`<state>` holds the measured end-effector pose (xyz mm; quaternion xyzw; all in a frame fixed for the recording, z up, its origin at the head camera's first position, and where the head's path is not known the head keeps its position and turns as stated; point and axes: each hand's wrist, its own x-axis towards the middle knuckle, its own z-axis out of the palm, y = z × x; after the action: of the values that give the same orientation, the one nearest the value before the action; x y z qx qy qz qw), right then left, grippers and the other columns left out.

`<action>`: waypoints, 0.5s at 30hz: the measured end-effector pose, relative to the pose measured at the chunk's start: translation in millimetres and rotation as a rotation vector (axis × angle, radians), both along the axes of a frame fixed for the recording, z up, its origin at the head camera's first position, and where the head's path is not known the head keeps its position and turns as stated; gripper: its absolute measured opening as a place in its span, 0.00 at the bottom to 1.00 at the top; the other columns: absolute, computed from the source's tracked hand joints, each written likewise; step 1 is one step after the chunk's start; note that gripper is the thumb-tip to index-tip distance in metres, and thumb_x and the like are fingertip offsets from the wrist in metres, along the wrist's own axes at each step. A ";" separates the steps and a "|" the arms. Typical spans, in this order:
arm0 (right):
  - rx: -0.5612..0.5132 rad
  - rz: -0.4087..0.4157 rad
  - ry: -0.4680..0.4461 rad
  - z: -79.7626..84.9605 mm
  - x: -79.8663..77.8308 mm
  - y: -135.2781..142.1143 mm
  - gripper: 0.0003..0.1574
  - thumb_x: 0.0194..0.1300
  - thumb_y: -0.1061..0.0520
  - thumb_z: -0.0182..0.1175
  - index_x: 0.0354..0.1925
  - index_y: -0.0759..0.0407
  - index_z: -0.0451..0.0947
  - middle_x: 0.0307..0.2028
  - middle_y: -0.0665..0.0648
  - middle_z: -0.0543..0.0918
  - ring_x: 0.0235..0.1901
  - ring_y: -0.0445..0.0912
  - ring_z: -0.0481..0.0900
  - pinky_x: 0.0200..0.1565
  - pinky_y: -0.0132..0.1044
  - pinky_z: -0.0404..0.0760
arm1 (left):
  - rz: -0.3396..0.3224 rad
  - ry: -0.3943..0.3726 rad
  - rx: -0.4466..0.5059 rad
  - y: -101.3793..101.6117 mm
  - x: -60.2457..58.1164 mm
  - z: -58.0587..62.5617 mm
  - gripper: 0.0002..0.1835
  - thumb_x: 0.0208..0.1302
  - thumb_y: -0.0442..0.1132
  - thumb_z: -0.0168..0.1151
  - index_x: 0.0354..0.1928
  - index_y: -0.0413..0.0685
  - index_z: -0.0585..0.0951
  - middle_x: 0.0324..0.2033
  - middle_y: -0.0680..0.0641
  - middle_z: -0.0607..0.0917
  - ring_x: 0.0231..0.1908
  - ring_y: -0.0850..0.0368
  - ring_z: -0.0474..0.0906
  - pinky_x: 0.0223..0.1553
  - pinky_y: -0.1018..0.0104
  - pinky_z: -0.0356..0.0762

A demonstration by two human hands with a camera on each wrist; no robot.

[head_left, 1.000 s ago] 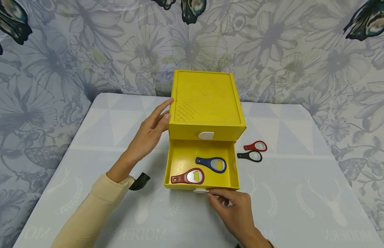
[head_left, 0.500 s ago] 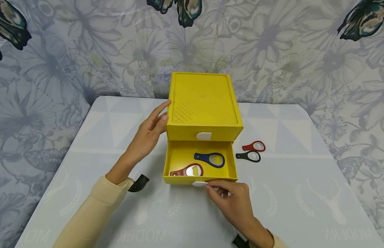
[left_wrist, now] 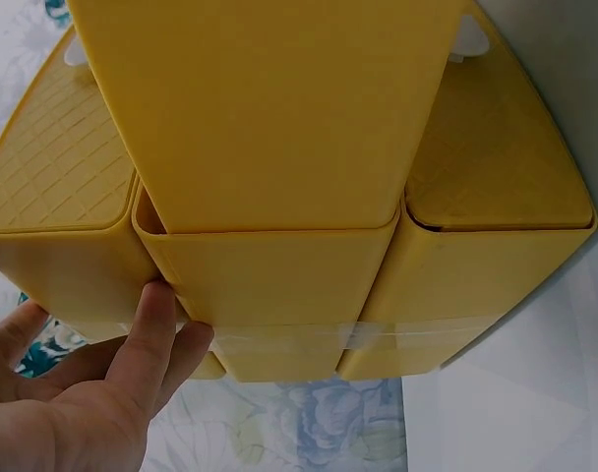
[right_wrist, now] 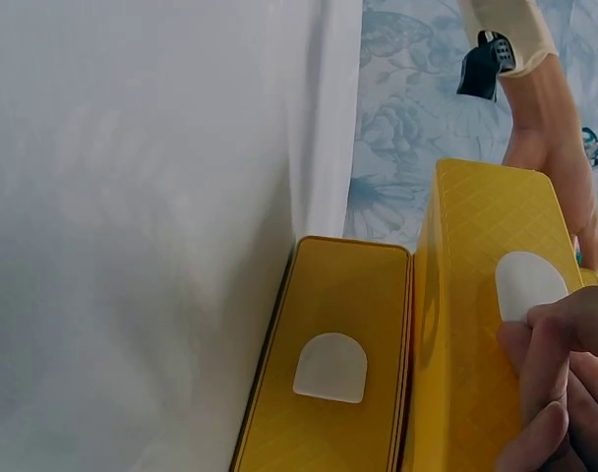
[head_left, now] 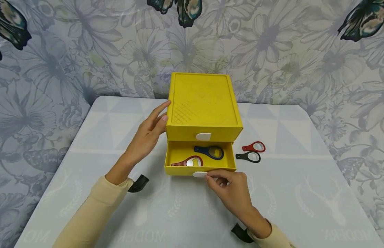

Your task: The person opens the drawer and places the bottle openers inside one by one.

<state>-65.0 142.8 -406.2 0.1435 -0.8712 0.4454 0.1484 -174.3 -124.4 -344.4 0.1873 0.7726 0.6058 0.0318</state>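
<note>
A yellow drawer unit stands on the table with its middle drawer partly pulled out. Inside that drawer lie a blue bottle opener and a dark red bottle opener. My right hand pinches the edge of the drawer's white handle between thumb and fingers. Against the unit's left side rests my left hand, its fingers extended; the left wrist view shows its fingertips on the yellow wall. A red bottle opener and a black bottle opener lie right of the unit.
The upper drawer has a white handle and is closed, as is the bottom drawer in the right wrist view. Clear tape runs across the unit's back. A patterned cloth wall rises behind the table.
The drawer has slid back toward the unit, with my right hand moving forward on its handle. The bottle openers inside travelled with it. My left hand has stayed on the unit's side.
</note>
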 end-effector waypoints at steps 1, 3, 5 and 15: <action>-0.001 0.000 -0.006 0.6 -2.0 0.2 0.06 0.56 0.61 0.75 0.31 0.49 0.90 0.21 0.41 0.84 0.18 0.32 0.74 0.20 0.24 0.75 | -0.002 0.000 0.001 0.0 -0.1 -0.1 0.26 0.80 0.55 0.43 0.76 0.79 0.57 0.75 0.53 0.64 0.74 0.55 0.61 0.67 0.45 0.72; 0.000 0.001 -0.017 1.9 -6.4 0.7 0.06 0.56 0.61 0.75 0.31 0.50 0.89 0.21 0.42 0.84 0.17 0.32 0.74 0.20 0.25 0.75 | -0.004 -0.002 0.000 0.1 -0.3 -0.4 0.26 0.80 0.55 0.43 0.76 0.79 0.57 0.75 0.54 0.63 0.74 0.55 0.60 0.67 0.46 0.72; 0.002 0.007 -0.020 3.1 -11.4 1.3 0.05 0.56 0.61 0.75 0.32 0.50 0.89 0.22 0.43 0.85 0.17 0.32 0.75 0.19 0.26 0.75 | -0.005 -0.003 -0.004 0.2 -0.4 -0.5 0.26 0.80 0.56 0.43 0.76 0.80 0.57 0.75 0.54 0.63 0.74 0.55 0.60 0.67 0.46 0.72; -0.002 0.027 -0.020 3.6 -38.6 2.9 0.02 0.60 0.60 0.72 0.34 0.53 0.90 0.24 0.44 0.86 0.18 0.34 0.76 0.18 0.29 0.75 | -0.008 0.001 -0.001 -1.4 -0.7 0.1 0.26 0.80 0.55 0.43 0.76 0.79 0.57 0.76 0.55 0.61 0.74 0.55 0.60 0.67 0.46 0.72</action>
<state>-103.6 145.7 -402.6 0.1504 -0.8703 0.4494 0.1337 -175.0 -125.8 -344.3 0.1908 0.7721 0.6052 0.0339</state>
